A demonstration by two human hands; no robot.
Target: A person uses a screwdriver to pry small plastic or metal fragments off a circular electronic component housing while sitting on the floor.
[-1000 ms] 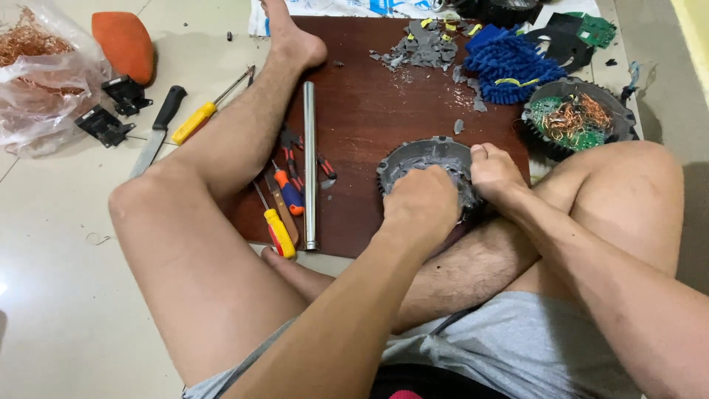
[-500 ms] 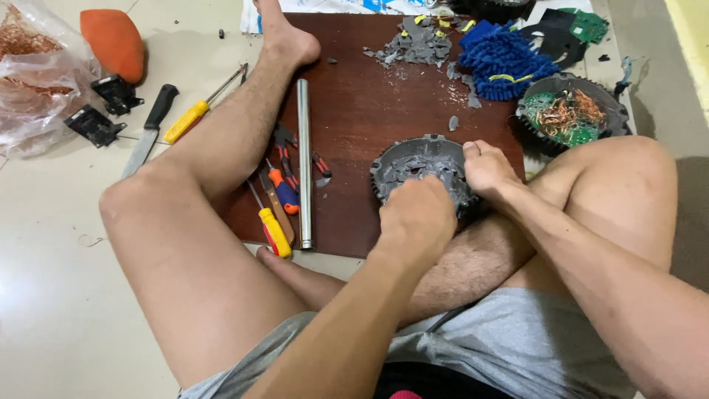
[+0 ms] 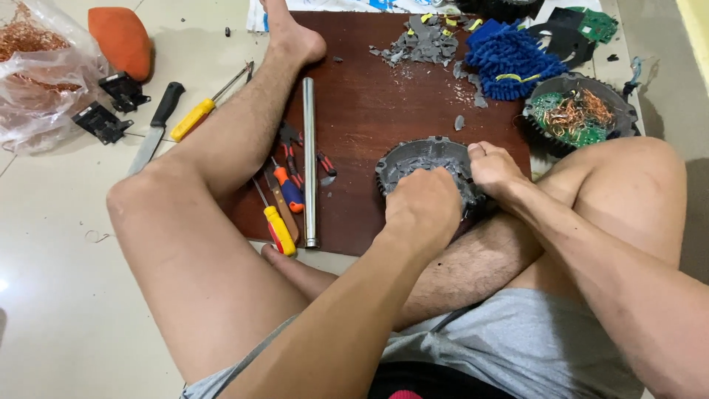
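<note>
- Left hand (image 3: 422, 207): fisted, pressing into grey round motor housing (image 3: 428, 166), frame centre, on brown board (image 3: 369, 111).
- Right hand (image 3: 496, 170): clamped on housing's right rim.
- Black round casing (image 3: 620, 103), upper right: copper wire, green circuit board.
- Clear bag (image 3: 37, 89), upper left: copper wire.

A round motor part (image 3: 425, 159) is being rested on the board (image 3: 369, 125), with the left hand (image 3: 422, 205) laid over its near side and the right hand (image 3: 493, 170) pressed against its right edge. A metal rod (image 3: 309, 159) is lying to its left, pliers (image 3: 288, 140) and screwdrivers (image 3: 281, 222) further left. Broken fragments (image 3: 421, 41) are lying behind it.
</note>
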